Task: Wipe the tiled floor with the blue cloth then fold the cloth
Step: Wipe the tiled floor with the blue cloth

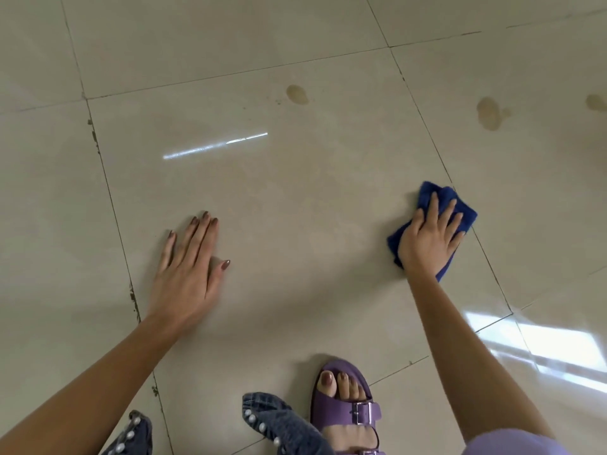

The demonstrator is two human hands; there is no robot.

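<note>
The blue cloth [427, 193] lies bunched on the beige tiled floor [295, 198] at the right, next to a grout line. My right hand [430, 236] presses flat on top of it, fingers spread, covering most of it. My left hand [187, 267] rests flat on the bare tile at the left, fingers together, holding nothing. Brownish stains mark the floor further away: one [297, 94] beyond the middle tile, another [489, 113] on the tile to the right, a third [596, 101] at the right edge.
A foot in a purple sandal [345, 405] stands on the floor near the bottom middle. Denim fabric with pearl beads [272, 421] shows beside it. Dark grout lines cross the tiles, with chipped spots along the left one.
</note>
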